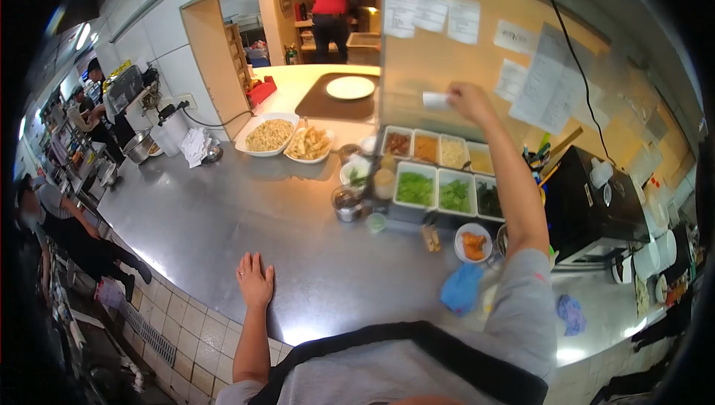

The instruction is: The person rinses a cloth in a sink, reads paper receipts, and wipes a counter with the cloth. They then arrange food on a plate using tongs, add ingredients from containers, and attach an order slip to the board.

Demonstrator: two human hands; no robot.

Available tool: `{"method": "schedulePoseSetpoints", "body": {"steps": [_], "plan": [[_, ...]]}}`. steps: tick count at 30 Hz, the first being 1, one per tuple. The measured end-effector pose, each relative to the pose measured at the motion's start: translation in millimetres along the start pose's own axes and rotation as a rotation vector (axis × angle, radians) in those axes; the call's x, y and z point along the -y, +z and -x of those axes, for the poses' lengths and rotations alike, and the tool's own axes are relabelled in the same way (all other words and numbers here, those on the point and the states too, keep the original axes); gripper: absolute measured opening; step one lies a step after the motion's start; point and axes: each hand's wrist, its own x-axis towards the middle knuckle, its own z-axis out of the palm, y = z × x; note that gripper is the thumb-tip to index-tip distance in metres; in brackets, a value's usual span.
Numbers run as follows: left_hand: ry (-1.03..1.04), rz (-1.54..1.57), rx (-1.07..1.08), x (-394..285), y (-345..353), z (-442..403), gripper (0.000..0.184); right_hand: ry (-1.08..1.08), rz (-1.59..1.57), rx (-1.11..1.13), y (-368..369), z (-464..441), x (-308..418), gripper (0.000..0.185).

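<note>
My left hand [255,283] lies flat on the steel counter [201,219], fingers stretched out, holding nothing. Raised in front of the wall panel, my right hand [469,101] pinches a small white paper slip [435,100]. Its print cannot be read. Below my right arm are white tubs of chopped greens [415,189] and other toppings, with a back row holding a brown-red filling [397,143] and an orange one [426,148]. A white bowl with orange-brown food pieces [473,244] stands near my right elbow. Part of the tub row is hidden behind my forearm.
A bowl of fried rice [269,137] and a bowl of pale fried pieces [308,143] stand by the pass-through. There, a brown tray [328,99] carries a white plate [350,87]. A blue cloth [461,288] and a black appliance [588,200] are at right. Co-workers stand left and behind.
</note>
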Motion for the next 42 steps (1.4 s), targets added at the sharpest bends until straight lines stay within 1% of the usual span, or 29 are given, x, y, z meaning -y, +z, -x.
{"method": "schedulePoseSetpoints", "body": {"steps": [1, 3, 6, 9, 12, 15, 18, 20, 23, 26, 35, 38, 41, 42], "plan": [[0.003, -0.006, -0.004, 2, 0, 1, 0.051, -0.014, -0.009, -0.022, 1, -8, -9, 0.019], [0.019, -0.015, -0.015, 2, 3, 0, 0.05, 0.012, -0.002, 0.008, -11, -15, -10, 0.017], [0.015, 0.005, 0.008, -2, -1, -1, 0.05, 0.102, -0.06, 0.163, -17, -18, -25, 0.014], [0.033, -0.019, -0.001, 0, 3, -1, 0.049, 0.334, -0.275, 0.421, -5, -7, -44, 0.012], [0.042, -0.005, -0.011, -1, 3, -2, 0.049, 0.416, -0.298, 0.633, 15, -4, -75, 0.011], [0.061, -0.017, -0.026, 3, 8, -3, 0.049, 0.417, -0.151, 0.464, 19, -14, -96, 0.011], [0.072, -0.01, -0.034, 3, 9, -3, 0.049, 0.334, 0.029, 0.166, 14, -46, -122, 0.013], [0.06, -0.011, -0.025, 0, 8, -4, 0.049, 0.221, 0.229, -0.268, 18, -68, -147, 0.015], [0.052, -0.013, -0.021, -3, 6, -4, 0.049, 0.342, 0.267, -0.381, -8, -86, -138, 0.015], [0.051, -0.013, -0.014, -5, 5, -5, 0.048, 0.25, 0.321, -0.538, -19, -88, -138, 0.015], [0.034, -0.006, -0.001, -6, 5, -6, 0.049, 0.214, 0.304, -0.651, -18, -91, -136, 0.011], [0.032, -0.007, 0.002, -6, 5, -6, 0.049, 0.186, 0.345, -0.716, -15, -91, -135, 0.011], [0.036, -0.012, 0.005, -5, 5, -6, 0.049, 0.08, 0.369, -0.795, -13, -93, -137, 0.014], [0.038, -0.013, 0.006, -5, 5, -6, 0.049, 0.118, 0.377, -0.747, -12, -94, -139, 0.015]]}}
